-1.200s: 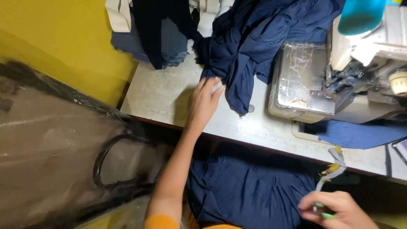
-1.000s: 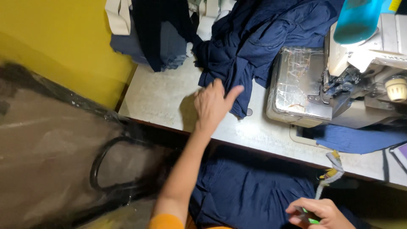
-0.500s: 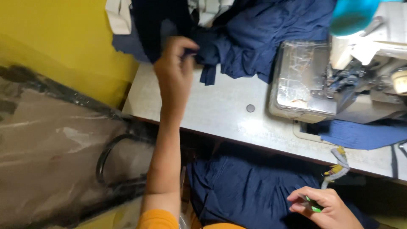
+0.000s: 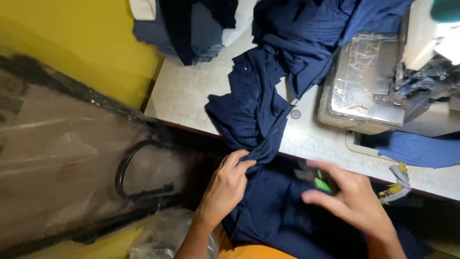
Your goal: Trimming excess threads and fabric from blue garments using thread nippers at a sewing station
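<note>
My left hand [image 4: 229, 182] pinches a fold of navy blue cloth [image 4: 256, 103] just below the table's front edge. That cloth trails from a heap at the back of the table down into my lap. My right hand [image 4: 352, 196] hovers, blurred, over the cloth in my lap, fingers curled around a small green tool [image 4: 322, 184]. A sewing machine [image 4: 383, 86] stands on the right of the pale table [image 4: 187, 91].
A second dark garment [image 4: 187, 29] hangs at the table's back left by a yellow wall [image 4: 72, 43]. Clear plastic sheeting [image 4: 62, 163] over a black frame fills the left. A lighter blue cloth [image 4: 417, 148] lies under the machine. A yellow-and-grey cord [image 4: 397, 180] hangs at the table edge.
My left hand has come back from the far heap to the table's front edge, dragging navy cloth with it. My right hand has risen toward the cloth in my lap.
</note>
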